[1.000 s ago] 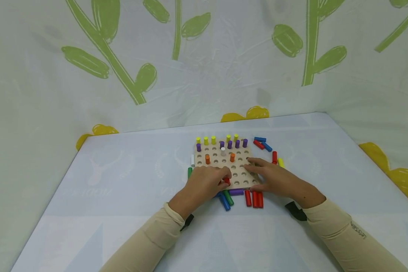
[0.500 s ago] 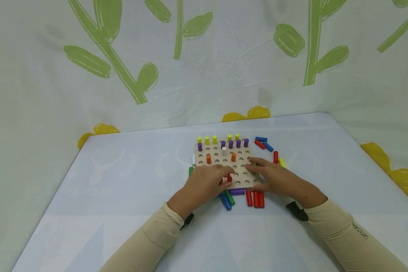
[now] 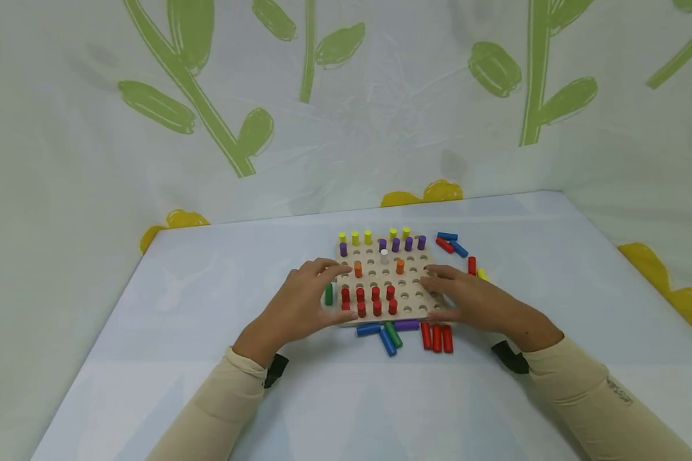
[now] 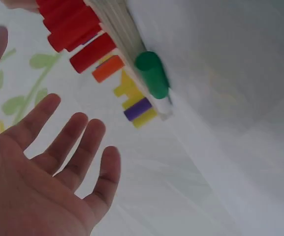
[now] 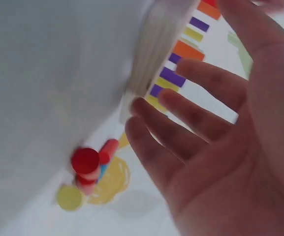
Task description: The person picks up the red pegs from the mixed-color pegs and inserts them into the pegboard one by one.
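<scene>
A wooden peg board (image 3: 415, 314) lies on the table with pegs upright in some of its holes. Two front rows at its left side hold red pegs (image 3: 391, 293). My left hand (image 3: 296, 301) is beside the board's left edge, thumb and fingers spread and nothing between them. In the left wrist view its fingers stand apart from a red peg (image 4: 93, 51) and an orange peg (image 4: 108, 69). At the board's right edge is my right hand (image 3: 475, 304), its fingers extended over the border and its thumb near the front corner. It holds no peg.
Loose blue pegs (image 3: 388, 342), a green peg (image 3: 393, 334), a purple peg (image 3: 406, 325) and red pegs (image 3: 437, 339) lie before the board. More loose blue pegs (image 3: 458, 248) lie behind right. A green peg (image 3: 329, 294) lies left of it.
My left hand has let go of a red peg at the front rows and drawn back left, uncovering the red pegs. My right hand has stayed at the board's right edge.
</scene>
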`<state>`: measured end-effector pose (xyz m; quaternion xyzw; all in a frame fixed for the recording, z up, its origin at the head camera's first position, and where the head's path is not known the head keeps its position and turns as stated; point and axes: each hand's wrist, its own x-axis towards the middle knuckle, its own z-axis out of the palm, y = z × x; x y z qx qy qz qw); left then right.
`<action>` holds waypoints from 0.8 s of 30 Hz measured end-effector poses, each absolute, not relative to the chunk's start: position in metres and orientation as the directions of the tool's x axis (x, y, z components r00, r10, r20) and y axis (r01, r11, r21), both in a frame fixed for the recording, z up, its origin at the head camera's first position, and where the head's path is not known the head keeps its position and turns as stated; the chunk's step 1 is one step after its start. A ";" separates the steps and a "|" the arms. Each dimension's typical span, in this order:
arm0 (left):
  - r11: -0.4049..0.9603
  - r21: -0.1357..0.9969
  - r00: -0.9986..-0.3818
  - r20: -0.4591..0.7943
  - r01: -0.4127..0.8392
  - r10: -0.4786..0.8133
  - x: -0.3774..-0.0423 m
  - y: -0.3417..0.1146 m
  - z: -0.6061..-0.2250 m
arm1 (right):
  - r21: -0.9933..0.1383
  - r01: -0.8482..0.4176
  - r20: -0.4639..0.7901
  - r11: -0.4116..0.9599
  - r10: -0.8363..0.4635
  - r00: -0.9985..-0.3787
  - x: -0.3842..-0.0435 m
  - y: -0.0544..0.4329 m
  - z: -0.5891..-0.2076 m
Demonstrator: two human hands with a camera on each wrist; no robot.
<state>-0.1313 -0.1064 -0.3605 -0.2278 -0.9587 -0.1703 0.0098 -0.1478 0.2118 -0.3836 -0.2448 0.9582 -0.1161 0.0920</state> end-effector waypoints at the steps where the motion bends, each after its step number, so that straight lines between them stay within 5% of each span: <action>1: 0.845 0.323 -0.901 0.068 0.427 0.429 -0.132 -0.108 -0.362 | -0.258 -0.448 -0.104 0.856 -0.486 -0.868 -0.148 0.213 -0.381; 10: 0.881 0.299 -0.906 -0.100 0.367 0.412 -0.139 -0.113 -0.373 | -0.129 -0.401 0.066 0.907 -0.396 -0.916 -0.166 0.230 -0.356; 24: 0.889 0.247 -0.898 -0.120 0.386 0.423 -0.141 -0.115 -0.381 | -0.089 -0.380 -0.022 0.921 -0.383 -0.923 -0.221 0.224 -0.361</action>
